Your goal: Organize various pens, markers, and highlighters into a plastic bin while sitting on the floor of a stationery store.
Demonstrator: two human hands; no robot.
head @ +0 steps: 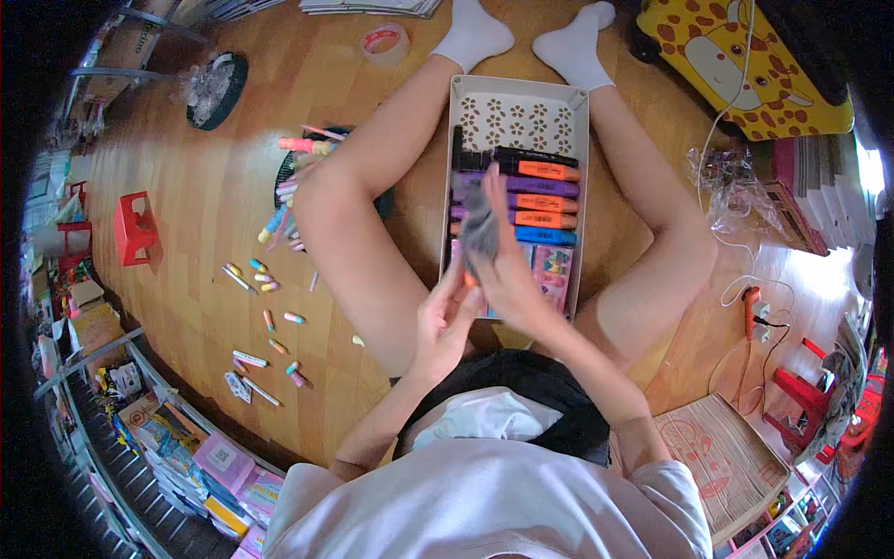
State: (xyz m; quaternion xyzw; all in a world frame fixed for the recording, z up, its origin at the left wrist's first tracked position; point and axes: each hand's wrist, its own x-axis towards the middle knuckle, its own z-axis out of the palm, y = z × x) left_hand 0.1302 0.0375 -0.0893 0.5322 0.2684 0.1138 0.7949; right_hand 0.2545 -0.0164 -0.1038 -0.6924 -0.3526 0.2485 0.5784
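My left hand (447,321) pinches a small orange object (471,279) between thumb and fingers; most of it is hidden, so its kind is unclear. My right hand (517,276), blurred, holds a grey cloth (480,234) just beyond it, fingers stretched along the cloth. Both hands are above the near half of a white plastic basket (584,168) between the legs. Inside lie highlighters in rows: an orange one (548,170), a purple one (543,186) and a blue one (545,235), with black ones farther back. Pink printed packs (553,272) fill the near end.
Left of the legs, several small pens (269,320) are scattered on the wood floor (195,293), near a heaped pen basket (283,175). A red stool (136,229), tape roll (385,43), giraffe suitcase (740,70), power strip (752,311) and flattened cardboard (719,454) lie around.
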